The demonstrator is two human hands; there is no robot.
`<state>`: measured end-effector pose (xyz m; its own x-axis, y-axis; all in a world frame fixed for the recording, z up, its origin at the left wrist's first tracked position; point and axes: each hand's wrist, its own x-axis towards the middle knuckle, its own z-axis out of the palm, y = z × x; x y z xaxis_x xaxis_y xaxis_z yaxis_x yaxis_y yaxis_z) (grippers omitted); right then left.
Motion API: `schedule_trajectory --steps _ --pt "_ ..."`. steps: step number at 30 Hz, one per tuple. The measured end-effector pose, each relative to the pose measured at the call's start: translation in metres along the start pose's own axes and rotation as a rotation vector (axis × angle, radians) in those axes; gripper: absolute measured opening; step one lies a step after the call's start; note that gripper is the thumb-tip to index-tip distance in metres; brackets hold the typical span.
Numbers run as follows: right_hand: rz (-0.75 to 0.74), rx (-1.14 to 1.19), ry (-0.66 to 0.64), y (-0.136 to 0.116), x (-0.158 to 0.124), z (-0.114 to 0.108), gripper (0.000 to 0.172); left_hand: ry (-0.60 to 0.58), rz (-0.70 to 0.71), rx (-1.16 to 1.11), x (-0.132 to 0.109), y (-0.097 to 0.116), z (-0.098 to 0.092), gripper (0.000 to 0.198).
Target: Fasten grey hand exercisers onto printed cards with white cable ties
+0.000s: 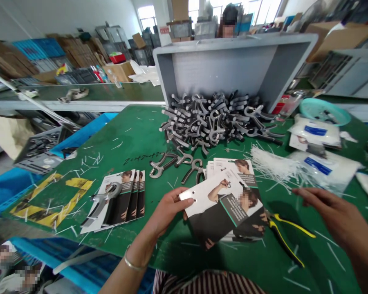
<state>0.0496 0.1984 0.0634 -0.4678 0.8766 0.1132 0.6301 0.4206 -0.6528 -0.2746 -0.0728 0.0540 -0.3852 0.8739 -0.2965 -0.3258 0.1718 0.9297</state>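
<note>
My left hand pinches the left edge of a printed card that has two punched holes, tilted above a stack of similar cards. On the right, my right hand has its fingertips together at the edge of a bundle of white cable ties; whether a tie is between them is too small to make out. Pliers with yellow and black handles lie between the stack and my right hand. Several grey and black hand grip exercisers rest behind the cards.
A heap of grip exercisers spills from a tipped grey crate. At left, one exerciser lies on overlapping cards. Plastic bags and a turquoise basin stand right. Loose ties litter the green table. A person is behind the crate.
</note>
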Motion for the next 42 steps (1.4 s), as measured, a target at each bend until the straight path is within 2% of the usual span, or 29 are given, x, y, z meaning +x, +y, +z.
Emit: schedule_trajectory --steps 1,2,5,7,9,12,15,21,26,31,34,36,39,42 --pt "-0.013 0.103 0.021 -0.027 0.003 0.010 0.027 -0.014 0.012 0.011 0.001 0.000 0.003 0.035" --pt "-0.031 0.238 -0.021 -0.054 0.006 0.021 0.025 -0.031 0.024 0.024 0.002 0.001 0.005 0.035" --pt "-0.136 0.570 -0.245 -0.123 0.006 0.054 0.022 -0.076 0.061 0.070 0.003 0.004 0.010 0.036" --pt "-0.260 0.630 -0.382 -0.154 0.000 0.072 0.020 -0.090 0.086 0.092 0.003 0.007 0.012 0.036" --pt "-0.403 0.588 -0.444 -0.170 -0.007 0.086 0.016 -0.097 0.102 0.114 0.001 0.010 0.014 0.037" --pt "-0.623 0.423 -0.376 -0.174 -0.012 0.100 0.011 -0.095 0.117 0.140 0.002 0.012 0.017 0.039" --pt "-0.793 0.286 -0.265 -0.166 -0.012 0.107 0.014 -0.099 0.118 0.136 0.006 0.011 0.018 0.041" --pt "-0.959 0.164 -0.179 -0.155 -0.006 0.115 0.020 -0.129 0.128 0.149 0.016 0.009 0.017 0.041" --pt "-0.928 0.137 -0.266 -0.159 0.002 0.125 0.015 -0.112 0.147 0.163 0.021 0.013 0.014 0.040" --pt "-0.820 0.189 -0.302 -0.167 0.014 0.145 0.007 -0.076 0.145 0.178 0.041 0.010 -0.006 0.040" --pt "-0.770 0.185 -0.373 -0.167 0.019 0.157 0.006 0.055 0.128 0.061 0.052 -0.012 -0.018 0.043" --pt "-0.755 0.174 -0.415 -0.166 0.020 0.162 0.006 0.127 0.121 0.015 0.052 -0.033 -0.021 0.036" --pt "-0.746 0.165 -0.440 -0.164 0.019 0.164 0.006 0.141 0.105 0.008 0.044 -0.059 -0.016 0.028" --pt "-0.741 0.148 -0.432 -0.164 0.019 0.163 0.006 0.195 0.121 -0.024 0.037 -0.067 -0.009 0.026"
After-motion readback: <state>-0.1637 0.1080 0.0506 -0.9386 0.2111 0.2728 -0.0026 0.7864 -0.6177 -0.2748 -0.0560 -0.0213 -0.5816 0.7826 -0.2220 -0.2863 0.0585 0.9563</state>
